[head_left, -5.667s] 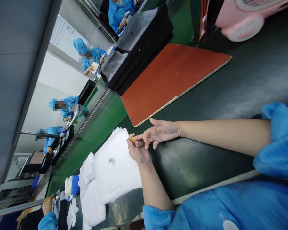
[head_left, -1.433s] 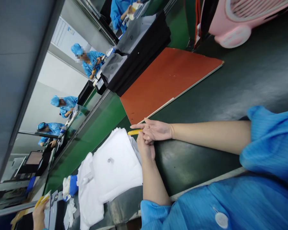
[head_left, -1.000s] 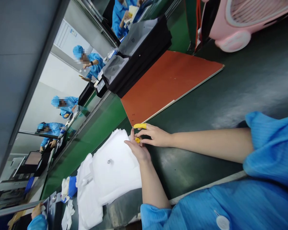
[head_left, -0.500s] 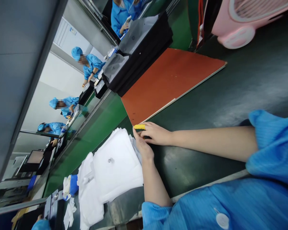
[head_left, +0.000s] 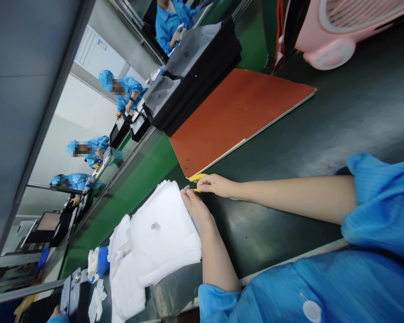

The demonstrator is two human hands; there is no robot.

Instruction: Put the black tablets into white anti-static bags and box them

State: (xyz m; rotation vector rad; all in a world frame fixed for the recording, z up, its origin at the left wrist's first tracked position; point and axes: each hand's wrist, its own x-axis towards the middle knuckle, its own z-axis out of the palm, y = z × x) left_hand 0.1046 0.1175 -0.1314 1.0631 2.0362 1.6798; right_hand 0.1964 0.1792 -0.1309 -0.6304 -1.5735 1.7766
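While the stack of white bags [head_left: 161, 233] lies at the left, the left hand [head_left: 197, 208] sits at its top corner, fingers pinched on a small yellow finger cover [head_left: 197, 190]. Just right of the stack, the right hand [head_left: 218, 185] curls, one finger already wearing a yellow cover [head_left: 197, 177]. Next, the second cover likely needs rolling down gently.

Green conveyor belt [head_left: 139, 179], white wall [head_left: 70, 116]

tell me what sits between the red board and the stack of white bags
In the head view, the person's right hand, wearing a yellow finger cot, lies between the red board and the white bags, over dark mat.
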